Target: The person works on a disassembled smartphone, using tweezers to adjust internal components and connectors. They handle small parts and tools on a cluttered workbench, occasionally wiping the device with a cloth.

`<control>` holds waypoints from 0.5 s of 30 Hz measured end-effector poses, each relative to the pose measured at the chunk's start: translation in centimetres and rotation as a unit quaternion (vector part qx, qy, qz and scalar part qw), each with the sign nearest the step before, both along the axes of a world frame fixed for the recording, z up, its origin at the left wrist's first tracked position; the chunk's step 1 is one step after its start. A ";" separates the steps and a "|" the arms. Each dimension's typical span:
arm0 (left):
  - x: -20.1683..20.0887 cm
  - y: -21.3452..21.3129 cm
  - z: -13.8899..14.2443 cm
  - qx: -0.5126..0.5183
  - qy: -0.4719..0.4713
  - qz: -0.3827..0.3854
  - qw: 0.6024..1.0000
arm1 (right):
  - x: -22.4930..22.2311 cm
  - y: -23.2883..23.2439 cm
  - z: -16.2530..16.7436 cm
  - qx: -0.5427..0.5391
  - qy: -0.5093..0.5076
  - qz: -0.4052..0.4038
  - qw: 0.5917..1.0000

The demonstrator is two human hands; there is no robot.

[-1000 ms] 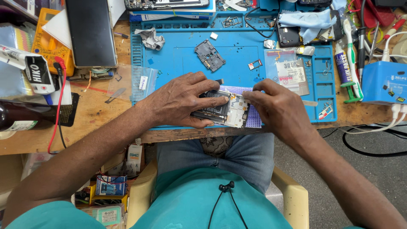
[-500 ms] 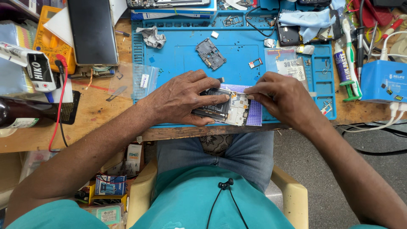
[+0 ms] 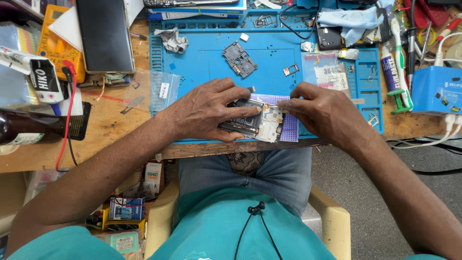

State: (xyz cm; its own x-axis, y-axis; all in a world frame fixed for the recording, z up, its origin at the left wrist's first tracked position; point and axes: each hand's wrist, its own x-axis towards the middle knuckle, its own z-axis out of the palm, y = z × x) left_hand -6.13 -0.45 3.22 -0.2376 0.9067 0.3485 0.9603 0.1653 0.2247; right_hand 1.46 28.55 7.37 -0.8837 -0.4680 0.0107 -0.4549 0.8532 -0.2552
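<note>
An opened phone, back cover off with its battery and white frame showing, lies on the blue work mat near the front edge. My left hand presses down on the phone's battery side, fingers spread over it. My right hand pinches at the phone's upper right corner with thumb and fingertip; any small part or tool held there is hidden. A purple pad lies under the phone's right end.
A dark phone shield plate and a small tray part lie on the mat. A clear bag, a yellow multimeter with red lead, a dark tablet, a blue box, tubes and tools surround it.
My right hand has shifted slightly left and up along the phone's top edge. My left hand stays pressed on the phone.
</note>
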 end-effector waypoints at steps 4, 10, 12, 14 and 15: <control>0.1 0.0 0.0 -0.002 0.002 -0.001 1.000 | -0.3 0.2 -0.1 -0.038 -0.008 0.014 0.999; -0.1 0.0 0.1 -0.001 0.011 -0.006 1.000 | -0.3 0.5 -0.4 -0.026 -0.010 0.030 0.999; 0.0 0.0 0.1 -0.003 0.003 -0.005 1.000 | -0.4 0.6 -0.6 -0.053 -0.025 0.028 0.998; 0.0 0.0 0.1 -0.003 0.001 -0.005 1.000 | -0.7 0.6 -0.8 -0.105 -0.059 0.012 0.993; 0.0 0.0 0.1 -0.002 0.003 -0.005 1.000 | -0.8 0.5 -0.8 -0.108 -0.073 -0.002 0.991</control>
State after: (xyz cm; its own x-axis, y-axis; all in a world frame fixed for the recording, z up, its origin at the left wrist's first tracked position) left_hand -6.17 -0.48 3.27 -0.2261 0.9104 0.3466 0.9631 0.1558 0.2193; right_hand 0.69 29.09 6.56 -0.8854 -0.4644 -0.0180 -0.3955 0.7734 -0.4954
